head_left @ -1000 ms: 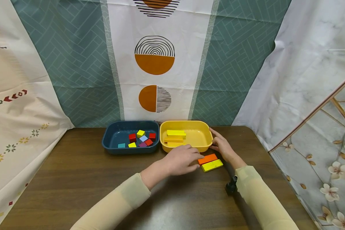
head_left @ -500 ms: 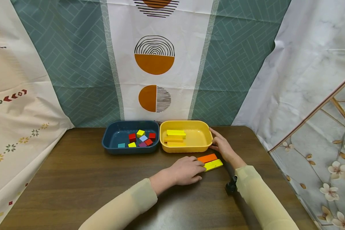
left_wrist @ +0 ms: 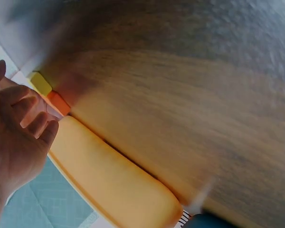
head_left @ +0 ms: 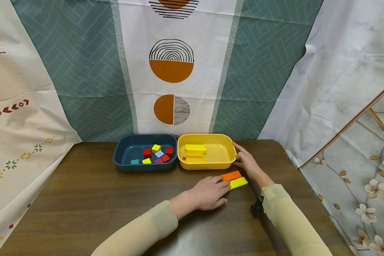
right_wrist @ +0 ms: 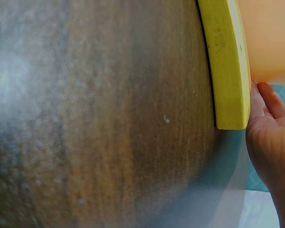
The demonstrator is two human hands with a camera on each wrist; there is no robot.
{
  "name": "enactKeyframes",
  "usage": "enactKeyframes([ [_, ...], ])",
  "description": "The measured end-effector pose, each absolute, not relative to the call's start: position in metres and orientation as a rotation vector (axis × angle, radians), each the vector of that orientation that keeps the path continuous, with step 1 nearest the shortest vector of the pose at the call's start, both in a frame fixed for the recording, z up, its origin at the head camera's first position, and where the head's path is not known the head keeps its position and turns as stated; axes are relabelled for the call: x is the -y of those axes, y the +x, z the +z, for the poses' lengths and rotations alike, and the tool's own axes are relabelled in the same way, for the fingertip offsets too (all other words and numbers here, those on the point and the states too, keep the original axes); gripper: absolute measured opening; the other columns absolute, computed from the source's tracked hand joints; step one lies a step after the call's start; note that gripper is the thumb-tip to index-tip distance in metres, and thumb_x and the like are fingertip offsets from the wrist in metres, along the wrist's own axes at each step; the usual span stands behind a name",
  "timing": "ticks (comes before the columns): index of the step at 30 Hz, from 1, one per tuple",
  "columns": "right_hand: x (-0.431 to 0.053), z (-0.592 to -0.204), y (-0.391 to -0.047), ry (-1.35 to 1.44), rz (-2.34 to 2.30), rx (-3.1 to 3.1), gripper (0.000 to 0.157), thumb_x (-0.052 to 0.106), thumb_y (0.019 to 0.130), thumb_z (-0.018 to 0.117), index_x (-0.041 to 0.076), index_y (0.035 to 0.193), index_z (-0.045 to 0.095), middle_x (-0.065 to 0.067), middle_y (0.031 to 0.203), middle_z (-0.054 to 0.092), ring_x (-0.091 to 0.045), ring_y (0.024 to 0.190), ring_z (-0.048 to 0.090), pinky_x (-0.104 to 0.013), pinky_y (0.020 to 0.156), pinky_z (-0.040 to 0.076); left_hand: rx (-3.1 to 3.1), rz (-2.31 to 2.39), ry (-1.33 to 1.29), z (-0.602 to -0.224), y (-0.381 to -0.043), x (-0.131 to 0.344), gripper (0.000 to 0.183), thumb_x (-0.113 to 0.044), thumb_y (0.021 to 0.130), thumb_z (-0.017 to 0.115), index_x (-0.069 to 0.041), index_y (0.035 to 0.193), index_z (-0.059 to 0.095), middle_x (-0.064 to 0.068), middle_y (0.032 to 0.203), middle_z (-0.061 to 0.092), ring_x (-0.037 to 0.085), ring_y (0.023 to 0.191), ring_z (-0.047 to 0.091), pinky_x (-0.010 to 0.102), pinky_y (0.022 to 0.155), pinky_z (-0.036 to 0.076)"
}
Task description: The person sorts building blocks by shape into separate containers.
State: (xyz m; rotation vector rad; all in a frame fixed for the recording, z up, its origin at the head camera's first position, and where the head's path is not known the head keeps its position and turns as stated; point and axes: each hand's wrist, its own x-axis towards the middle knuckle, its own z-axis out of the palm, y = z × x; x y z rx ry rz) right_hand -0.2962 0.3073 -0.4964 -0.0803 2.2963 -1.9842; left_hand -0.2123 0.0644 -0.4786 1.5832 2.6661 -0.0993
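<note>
In the head view my left hand (head_left: 209, 193) lies low over the table, its fingers at the left ends of an orange block (head_left: 231, 175) and a yellow block (head_left: 238, 183). These two flat, oblong blocks lie side by side and are partly covered by the fingertips. The left wrist view shows that hand (left_wrist: 19, 137) with loosely bent fingers, the blocks beyond it. My right hand (head_left: 249, 164) rests against the right end of the yellow tub (head_left: 220, 166), fingers extended along its side. Close by, the yellow block (right_wrist: 228, 71) fills part of the right wrist view.
Several yellow blocks (head_left: 195, 155) lie in the left part of the yellow tub. A dark blue tub (head_left: 123, 164) stands against it on the left, holding several small coloured cubes (head_left: 147, 153). Curtains (head_left: 92, 89) hang behind the brown table (head_left: 83, 206).
My left hand has come down and toward me from beside the yellow tub's front to the left ends of the two blocks. The right hand stays at the tub.
</note>
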Motion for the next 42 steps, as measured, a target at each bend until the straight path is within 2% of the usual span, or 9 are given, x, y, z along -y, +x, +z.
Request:
enactKeyframes([
  [8, -0.307, -0.497, -0.297, -0.05, -1.972, -2.318, 0.064, 0.008, 0.1, 0.037, 0.021, 0.163, 0.03, -0.001, 0.168, 0.025, -0.035, 0.136, 0.048, -0.051, 0.109, 0.044, -2.649, -0.104, 1.583, -0.484, -0.212, -0.064, 0.054, -0.047, 0.11, 0.038, -0.022, 0.157, 0.045, -0.006, 0.162, 0.037, 0.02, 0.149, 0.032, 0.038, 0.119, 0.029],
  [15, -0.307, -0.497, -0.296, -0.068, -1.957, -2.314, 0.066, 0.008, 0.1, 0.036, 0.02, 0.164, 0.027, -0.004, 0.169, 0.021, -0.038, 0.138, 0.045, -0.053, 0.11, 0.041, -2.643, -0.097, 1.593, -0.484, -0.213, -0.062, 0.051, -0.044, 0.11, 0.039, -0.023, 0.156, 0.046, -0.007, 0.161, 0.038, 0.02, 0.148, 0.034, 0.039, 0.118, 0.031],
  [22, -0.307, -0.497, -0.296, -0.021, -1.945, -2.332, 0.065, 0.011, 0.1, 0.038, 0.023, 0.164, 0.029, -0.001, 0.167, 0.025, -0.036, 0.136, 0.048, -0.052, 0.11, 0.042, -2.63, -0.029, 1.546, -0.481, -0.213, -0.056, 0.049, -0.042, 0.11, 0.041, -0.024, 0.155, 0.047, -0.009, 0.16, 0.04, 0.017, 0.146, 0.035, 0.039, 0.117, 0.033],
  [35, -0.307, -0.497, -0.297, -0.008, -1.942, -2.326, 0.066, 0.011, 0.099, 0.039, 0.022, 0.164, 0.029, -0.003, 0.168, 0.023, -0.037, 0.138, 0.046, -0.051, 0.109, 0.042, -2.623, 0.073, 1.535, -0.481, -0.21, -0.039, 0.047, -0.039, 0.11, 0.044, -0.023, 0.153, 0.05, -0.011, 0.157, 0.045, 0.015, 0.142, 0.041, 0.039, 0.115, 0.036],
  [42, -0.307, -0.497, -0.297, -0.018, -1.931, -2.329, 0.067, 0.01, 0.099, 0.038, 0.022, 0.164, 0.026, -0.004, 0.169, 0.02, -0.038, 0.14, 0.044, -0.051, 0.11, 0.041, -2.621, 0.06, 1.596, -0.479, -0.206, -0.029, 0.044, -0.038, 0.11, 0.044, -0.022, 0.149, 0.056, -0.011, 0.153, 0.05, 0.016, 0.139, 0.044, 0.04, 0.115, 0.036],
])
